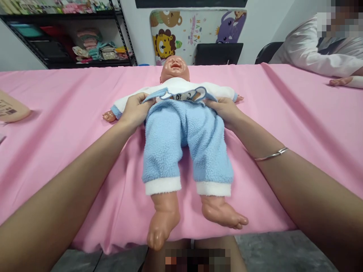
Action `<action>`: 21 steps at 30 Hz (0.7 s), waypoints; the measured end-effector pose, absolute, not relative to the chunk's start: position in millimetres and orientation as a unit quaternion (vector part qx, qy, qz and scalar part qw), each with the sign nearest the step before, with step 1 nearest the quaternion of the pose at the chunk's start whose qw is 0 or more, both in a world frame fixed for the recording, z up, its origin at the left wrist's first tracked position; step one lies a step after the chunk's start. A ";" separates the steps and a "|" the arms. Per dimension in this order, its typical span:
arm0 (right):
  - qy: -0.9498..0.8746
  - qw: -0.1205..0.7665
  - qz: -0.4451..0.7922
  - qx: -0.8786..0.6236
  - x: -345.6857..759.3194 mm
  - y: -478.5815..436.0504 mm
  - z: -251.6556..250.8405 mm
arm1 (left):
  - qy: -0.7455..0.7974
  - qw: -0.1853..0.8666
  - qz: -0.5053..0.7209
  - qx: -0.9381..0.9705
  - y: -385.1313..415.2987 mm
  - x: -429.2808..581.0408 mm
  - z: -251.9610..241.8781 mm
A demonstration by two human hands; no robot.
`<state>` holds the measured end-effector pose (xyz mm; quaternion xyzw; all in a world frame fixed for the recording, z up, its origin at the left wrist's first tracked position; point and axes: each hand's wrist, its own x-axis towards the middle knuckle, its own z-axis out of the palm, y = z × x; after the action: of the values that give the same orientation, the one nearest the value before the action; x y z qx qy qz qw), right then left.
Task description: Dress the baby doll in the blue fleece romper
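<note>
A baby doll point(175, 68) lies on its back on the pink tablecloth point(62, 124), its feet hanging over the near edge. It wears a white top point(181, 85) and light blue fleece trousers point(181, 139) with white cuffs. My left hand point(136, 111) is closed on the trousers' waistband at the doll's right hip, touching the top's blue hem. At the other hip, my right hand point(225, 111) grips the waistband too. A thin bracelet point(272, 154) sits on my right wrist.
Another person in a white sleeve point(312, 49) leans on the table at the far right, one hand point(340, 81) flat on the cloth. A tan packet point(11, 107) lies at the left edge. Behind stand a black shelf point(70, 37), a cartoon play mat point(195, 30) and a black chair point(218, 53).
</note>
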<state>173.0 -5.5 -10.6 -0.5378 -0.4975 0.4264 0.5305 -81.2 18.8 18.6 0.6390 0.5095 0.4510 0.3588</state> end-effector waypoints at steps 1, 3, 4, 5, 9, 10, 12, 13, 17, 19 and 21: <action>-0.495 0.528 0.415 -0.551 175.8 -5.4 -12.0 | 0.524 0.362 0.423 0.644 19.1 -86.5 20.6; -0.511 0.517 0.393 -0.563 180.8 -8.4 -11.7 | 0.528 0.385 0.343 0.675 18.3 -98.1 26.6; -0.527 0.510 0.387 -0.559 183.1 -11.1 -10.0 | 0.513 0.401 0.298 0.698 17.4 -103.6 30.0; -0.548 0.497 0.389 -0.550 185.4 -14.1 -7.6 | 0.490 0.414 0.259 0.722 16.5 -108.5 33.3; -0.611 0.424 0.408 -0.529 191.5 -23.5 5.9 | 0.438 0.401 0.221 0.774 13.7 -115.0 39.9; -0.614 0.435 0.395 -0.528 191.5 -24.2 9.4 | 0.438 0.387 0.249 0.773 13.2 -113.2 39.7; -0.611 0.494 0.348 -0.511 188.7 -23.6 15.7 | 0.432 0.380 0.316 0.754 11.8 -106.7 38.2; -0.611 0.520 0.325 -0.500 185.9 -22.9 18.2 | 0.429 0.387 0.351 0.736 10.9 -102.6 37.3; -0.615 0.533 0.299 -0.497 170.7 -20.1 21.1 | 0.402 0.467 0.448 0.647 5.7 -86.4 36.3; -0.611 0.533 0.285 -0.511 164.6 -18.8 19.1 | 0.363 0.511 0.474 0.619 3.4 -80.9 38.1; -0.605 0.536 0.260 -0.528 162.2 -16.2 16.4 | 0.328 0.549 0.484 0.598 1.7 -77.6 41.5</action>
<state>162.2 -16.2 16.4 -0.5279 -0.6050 0.2601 0.5363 -77.6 1.7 41.5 0.5979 0.3278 0.4839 0.5486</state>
